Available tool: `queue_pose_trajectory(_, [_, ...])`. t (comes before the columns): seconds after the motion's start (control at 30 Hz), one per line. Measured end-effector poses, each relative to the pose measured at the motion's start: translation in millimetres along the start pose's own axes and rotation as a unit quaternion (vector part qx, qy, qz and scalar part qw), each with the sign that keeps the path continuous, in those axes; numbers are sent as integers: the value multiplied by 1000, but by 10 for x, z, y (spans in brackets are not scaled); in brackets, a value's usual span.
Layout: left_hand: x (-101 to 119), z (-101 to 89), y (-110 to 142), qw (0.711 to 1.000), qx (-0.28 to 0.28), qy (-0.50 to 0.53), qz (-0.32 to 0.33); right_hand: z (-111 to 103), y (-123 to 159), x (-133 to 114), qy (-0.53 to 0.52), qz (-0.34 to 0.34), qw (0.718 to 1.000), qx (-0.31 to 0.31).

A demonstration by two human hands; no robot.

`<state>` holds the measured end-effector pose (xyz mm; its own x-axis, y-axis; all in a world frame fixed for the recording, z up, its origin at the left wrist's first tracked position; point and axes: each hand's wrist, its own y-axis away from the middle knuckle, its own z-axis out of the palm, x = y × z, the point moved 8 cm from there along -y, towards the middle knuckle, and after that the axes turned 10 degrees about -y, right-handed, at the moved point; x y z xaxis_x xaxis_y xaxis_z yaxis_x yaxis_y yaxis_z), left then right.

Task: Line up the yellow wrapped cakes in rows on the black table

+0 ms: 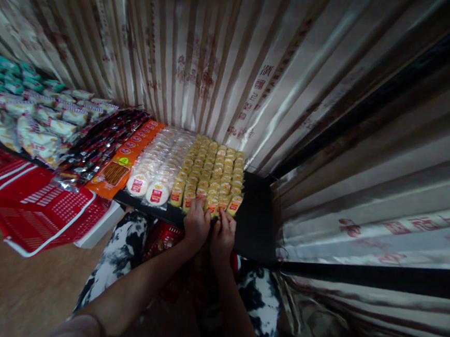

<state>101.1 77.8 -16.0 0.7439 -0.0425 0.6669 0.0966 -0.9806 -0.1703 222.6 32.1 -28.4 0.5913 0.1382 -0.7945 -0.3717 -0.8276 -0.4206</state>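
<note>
Small yellow wrapped snack packets [213, 170] stand in tight rows on a narrow black shelf [258, 212]. At the front of these rows, my left hand [197, 223] has its fingers closed on a packet with a red and white label. Just beside it, my right hand [223, 233] pinches the lower edge of a neighbouring yellow packet. The fingertips are partly hidden against the wrappers. Left of the yellow rows lie clear packets of round white crackers [156, 193], in two overlapping columns.
Further left are an orange snack bag [122, 158], dark shiny packets [105, 138], white packets [49, 118] and green packets [12, 76]. Red baskets [46, 206] with white handles sit on the floor below, near a white box [99, 226]. Printed curtain-like sheeting [202, 57] hangs behind the shelf.
</note>
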Motion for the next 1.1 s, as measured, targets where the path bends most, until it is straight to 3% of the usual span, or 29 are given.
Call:
queue_pose_trajectory(0.27, [24,82,3,998,-19,-37,39,12,19,13,15,9,1000,2])
queue_pose_trajectory(0.5, [20,224,152,982,-99,-120,111,9,28,-12,24,-8,1000,7])
queue_pose_trajectory(0.83, [-24,341,129,982,-49,-118,139,8,41,-24,29,-26,999,15])
queue_pose_trajectory(1.1, [-26,356,166,981,-72,-113,142,42,29,-1,16,-3,1000,-4])
